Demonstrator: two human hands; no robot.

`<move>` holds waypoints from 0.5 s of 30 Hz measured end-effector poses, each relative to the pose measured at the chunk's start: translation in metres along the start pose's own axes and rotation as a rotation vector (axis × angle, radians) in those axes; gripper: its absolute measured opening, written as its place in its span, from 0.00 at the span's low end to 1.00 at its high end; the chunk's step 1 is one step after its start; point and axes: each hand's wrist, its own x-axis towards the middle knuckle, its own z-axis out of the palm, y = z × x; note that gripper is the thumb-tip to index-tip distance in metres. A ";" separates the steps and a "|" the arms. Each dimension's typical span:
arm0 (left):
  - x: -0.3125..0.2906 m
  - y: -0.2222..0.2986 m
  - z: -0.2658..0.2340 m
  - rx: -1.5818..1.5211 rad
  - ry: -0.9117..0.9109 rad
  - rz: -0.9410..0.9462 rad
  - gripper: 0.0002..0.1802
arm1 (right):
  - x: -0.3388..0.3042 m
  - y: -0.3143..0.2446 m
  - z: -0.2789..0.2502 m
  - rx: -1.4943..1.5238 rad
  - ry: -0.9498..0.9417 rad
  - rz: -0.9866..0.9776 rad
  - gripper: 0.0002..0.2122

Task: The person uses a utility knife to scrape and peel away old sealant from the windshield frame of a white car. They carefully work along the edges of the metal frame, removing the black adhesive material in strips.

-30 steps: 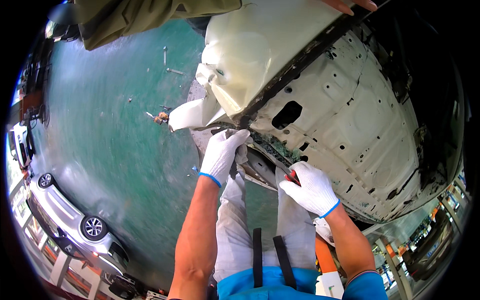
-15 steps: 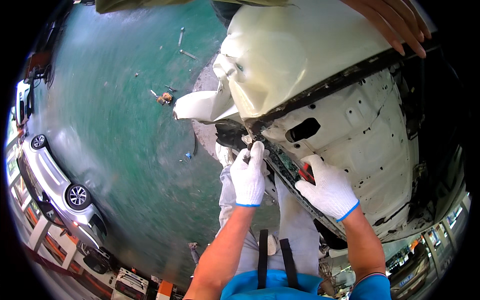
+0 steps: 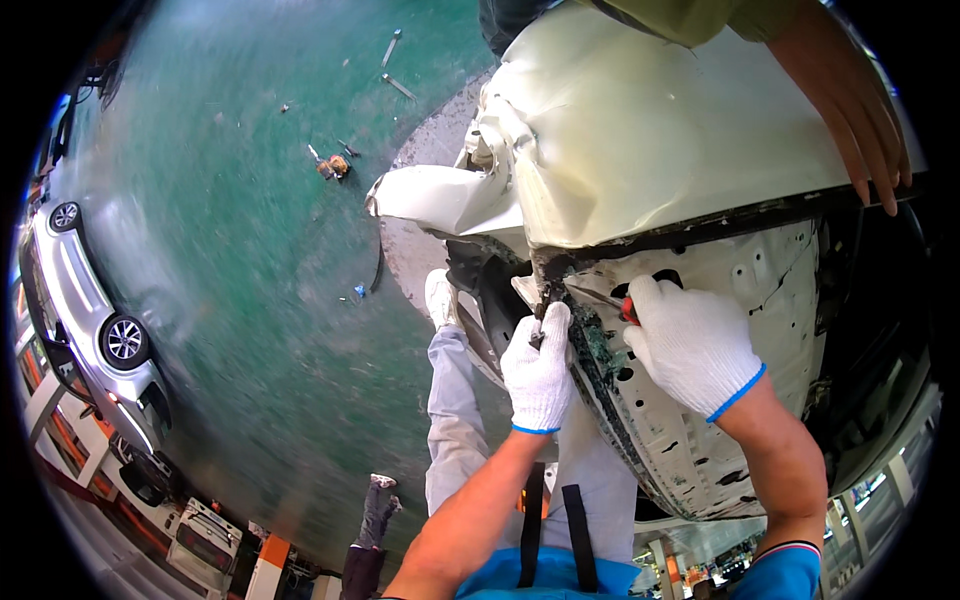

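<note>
White-gloved hands at dented cream car panel [image 3: 640,150], seam edge.
Left hand [image 3: 540,370] pinches small part at dark seam [image 3: 560,275]; right hand [image 3: 690,340] clenched on red-handled tool [image 3: 627,308] beside it; another person's bare hand [image 3: 850,100] rests flat on panel, upper right.

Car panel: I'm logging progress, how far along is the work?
Done: cream panel already dented, torn at its edge. In hand: left hand pinches the black seam, right hand grips a red-handled tool there. Left: panel still on the inner frame.
</note>
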 end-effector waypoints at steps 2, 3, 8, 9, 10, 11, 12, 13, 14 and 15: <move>-0.002 -0.002 0.003 -0.031 0.012 0.029 0.16 | 0.010 -0.002 0.003 -0.089 -0.010 -0.050 0.11; -0.002 -0.001 0.003 -0.018 0.007 0.028 0.16 | 0.015 -0.003 0.003 -0.134 -0.016 -0.073 0.11; -0.001 0.003 0.001 0.059 0.021 0.075 0.19 | 0.034 -0.016 -0.002 -0.257 0.003 -0.122 0.07; 0.000 0.003 0.001 0.060 0.018 0.088 0.19 | 0.036 -0.018 -0.001 -0.273 0.004 -0.129 0.06; 0.000 0.003 0.000 0.081 0.019 0.105 0.19 | 0.037 -0.019 -0.002 -0.285 0.007 -0.140 0.05; 0.001 0.004 -0.001 0.103 0.021 0.125 0.20 | 0.038 -0.021 -0.005 -0.295 0.012 -0.154 0.05; 0.001 0.005 -0.001 0.125 0.024 0.144 0.20 | 0.039 -0.023 -0.007 -0.305 0.018 -0.167 0.04; 0.002 0.002 -0.002 0.130 0.022 0.144 0.19 | 0.040 -0.025 -0.010 -0.314 -0.004 -0.165 0.04; 0.002 0.000 -0.002 0.135 0.019 0.145 0.19 | 0.041 -0.027 -0.012 -0.321 -0.024 -0.162 0.04; 0.003 -0.001 -0.002 0.141 0.016 0.147 0.19 | 0.042 -0.029 -0.015 -0.328 -0.044 -0.159 0.04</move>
